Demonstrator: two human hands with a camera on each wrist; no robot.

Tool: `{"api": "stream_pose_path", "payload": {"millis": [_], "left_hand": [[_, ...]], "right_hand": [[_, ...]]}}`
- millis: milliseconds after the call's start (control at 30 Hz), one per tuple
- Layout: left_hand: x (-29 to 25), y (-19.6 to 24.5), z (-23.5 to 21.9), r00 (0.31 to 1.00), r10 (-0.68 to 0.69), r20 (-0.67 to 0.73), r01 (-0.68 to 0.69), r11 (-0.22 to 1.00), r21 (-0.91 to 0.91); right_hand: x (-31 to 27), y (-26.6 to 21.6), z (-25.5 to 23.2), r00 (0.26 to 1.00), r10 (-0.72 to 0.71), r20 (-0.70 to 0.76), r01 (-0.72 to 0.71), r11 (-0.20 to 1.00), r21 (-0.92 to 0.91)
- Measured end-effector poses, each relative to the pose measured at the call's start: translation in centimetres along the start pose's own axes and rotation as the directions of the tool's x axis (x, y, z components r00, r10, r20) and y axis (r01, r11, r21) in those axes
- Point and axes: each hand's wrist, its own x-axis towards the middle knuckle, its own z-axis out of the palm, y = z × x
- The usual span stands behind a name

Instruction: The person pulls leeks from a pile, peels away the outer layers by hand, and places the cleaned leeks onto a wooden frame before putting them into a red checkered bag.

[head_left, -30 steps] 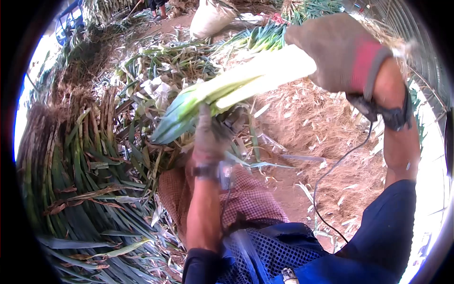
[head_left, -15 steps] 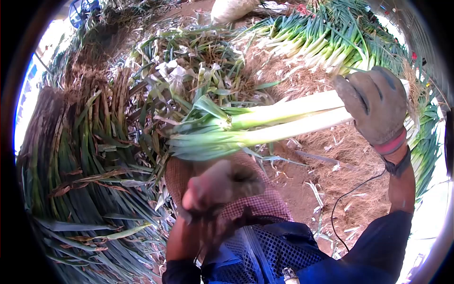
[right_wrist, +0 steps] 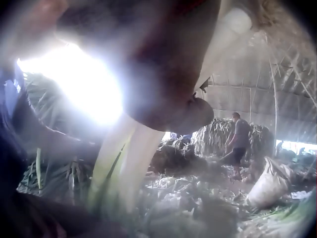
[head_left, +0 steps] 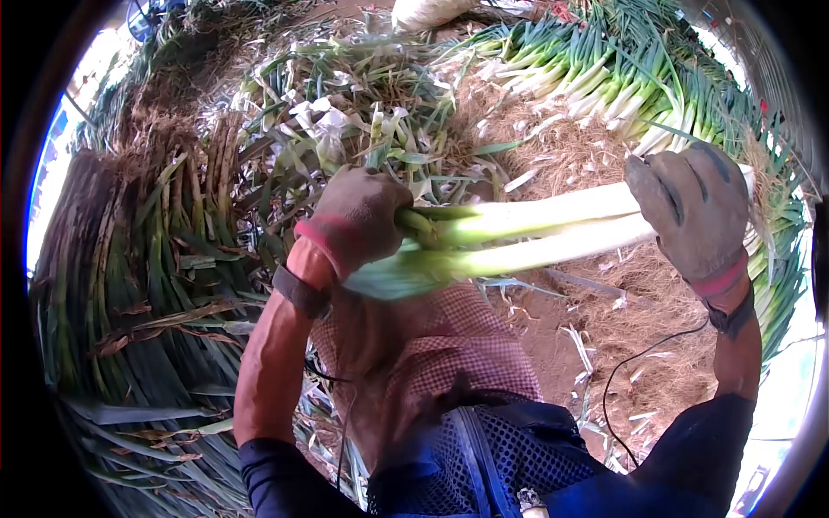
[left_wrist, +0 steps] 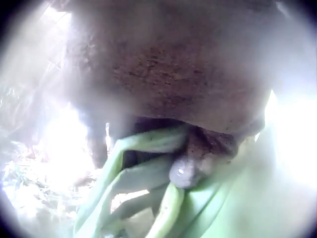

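Two or more long onion-like stalks (head_left: pixel 553 229) lie across the front of the body, white toward the right and green toward the left. My gloved right hand (head_left: pixel 691 207) grips their white end near the roots. The gloved left hand (head_left: pixel 358 216) has its fingers curled round green leaves at the other end, some leaves hanging below it. In the left wrist view, the left hand (left_wrist: pixel 183 89) pinches folded leaves (left_wrist: pixel 148 141) by the thumb. The right wrist view has the right hand (right_wrist: pixel 148 69) round the pale stalks (right_wrist: pixel 124 163).
Untrimmed stalks (head_left: pixel 112 285) are heaped at the left. Peeled ones (head_left: pixel 596 78) lie in a row at the upper right, beside root scraps (head_left: pixel 553 155). Leaf waste (head_left: pixel 345 112) covers the ground ahead. A person (right_wrist: pixel 240 141) stands farther off near a white sack (right_wrist: pixel 270 183).
The left hand left the leaves, dropped toward the lap, then came up and took hold of the green leaves. The right hand moved down and right, still holding the white end.
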Motion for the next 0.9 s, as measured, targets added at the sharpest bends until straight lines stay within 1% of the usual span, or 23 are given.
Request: {"api": "stream_pose_path", "payload": {"millis": [33,100,133,200,233,267,333,367,400,433,467,500,533,567,600,667,700,733,767,800,833,867,900], "left_hand": [[-0.1,0.2,0.0,1.000,0.002,0.001,-0.002,1.000,-0.002],[-0.8,1.3,0.0,0.978,0.058,-0.201,-0.016,0.979,0.204],[-0.9,2.0,0.0,0.978,0.055,-0.203,-0.013,0.980,0.201],[-1.0,3.3,-0.3,0.987,-0.050,-0.153,0.092,0.956,0.278],[-1.1,2.9,0.5,0.977,-0.071,-0.201,0.120,0.963,0.241],[-1.2,2.2,0.9,0.976,-0.076,-0.202,0.126,0.962,0.243],[-1.0,1.0,1.0,0.935,-0.276,-0.224,0.298,0.952,0.068],[-1.1,0.8,1.1,0.923,-0.300,-0.239,0.328,0.941,0.085],[-0.8,1.8,0.5,0.924,-0.299,-0.239,0.327,0.941,0.087],[-0.2,4.0,-0.2,0.936,-0.302,-0.182,0.295,0.953,-0.067],[0.2,6.3,-1.0,0.946,-0.300,-0.123,0.268,0.937,-0.223],[0.3,8.4,-2.1,0.964,-0.245,-0.103,0.236,0.967,-0.097],[-0.5,7.5,-2.4,0.962,-0.250,-0.111,0.240,0.966,-0.096],[-1.9,5.6,-2.7,0.912,-0.400,-0.087,0.348,0.869,-0.351],[-3.1,3.6,-3.1,0.851,-0.525,-0.025,0.417,0.704,-0.575],[-5.6,0.8,-3.1,0.800,-0.596,0.066,0.464,0.545,-0.698],[-11.5,-2.5,-3.1,0.749,-0.662,-0.032,0.320,0.403,-0.858],[-14.4,-3.0,-5.5,0.606,-0.786,0.126,0.393,0.157,-0.906],[-16.9,-2.9,-6.2,0.550,-0.835,0.004,0.411,0.267,-0.871],[-21.6,-6.0,-5.2,0.536,-0.841,-0.077,0.341,0.299,-0.891],[-26.4,-9.4,-3.5,0.515,-0.844,-0.153,0.274,0.330,-0.903],[-29.3,-10.8,-2.3,0.514,-0.844,-0.155,0.270,0.331,-0.904],[-31.5,-11.8,-1.2,0.409,-0.907,-0.102,0.582,0.345,-0.736]], "right_hand": [[0.2,0.2,0.4,0.999,-0.007,0.044,0.007,1.000,-0.003],[0.5,0.5,1.6,0.993,-0.005,0.120,0.005,1.000,-0.003],[0.9,0.6,2.2,0.993,-0.010,0.120,0.010,1.000,-0.003],[1.5,0.8,3.0,0.992,-0.026,0.123,0.026,1.000,-0.005],[2.1,0.7,3.1,0.994,-0.043,0.098,0.043,0.999,0.003],[2.5,0.5,3.1,0.995,-0.045,0.093,0.045,0.999,0.005],[3.0,-0.3,3.1,0.993,-0.035,0.109,0.039,0.999,-0.030],[3.5,-0.8,3.2,0.994,-0.034,0.109,0.037,0.999,-0.028],[4.1,-1.3,3.2,0.992,-0.033,0.124,0.036,0.999,-0.021],[4.6,-1.8,3.2,0.989,-0.034,0.143,0.036,0.999,-0.011],[5.0,-2.3,3.5,0.989,-0.034,0.146,0.036,0.999,-0.007],[5.6,-2.6,3.9,0.983,-0.049,0.176,0.049,0.999,0.001],[6.0,-2.5,4.3,0.978,-0.066,0.200,0.066,0.998,0.006],[6.0,-2.3,4.2,0.975,-0.071,0.210,0.072,0.997,0.003],[5.7,-2.0,4.4,0.975,-0.062,0.213,0.064,0.998,-0.002],[4.6,-1.6,5.3,0.971,-0.030,0.236,0.024,0.999,0.031],[4.2,-1.3,6.1,0.969,-0.027,0.245,0.020,0.999,0.033],[4.0,-0.9,7.2,0.945,-0.003,0.326,-0.013,0.999,0.047],[3.8,-0.7,7.9,0.916,0.021,0.401,-0.048,0.997,0.056],[3.5,-0.5,8.6,0.918,0.024,0.397,-0.047,0.998,0.050],[3.0,-0.4,9.2,0.901,0.021,0.434,-0.045,0.998,0.044],[2.5,-0.2,9.8,0.882,0.019,0.470,-0.042,0.998,0.038],[2.1,-0.2,10.3,0.882,0.021,0.471,-0.043,0.998,0.036]]}}
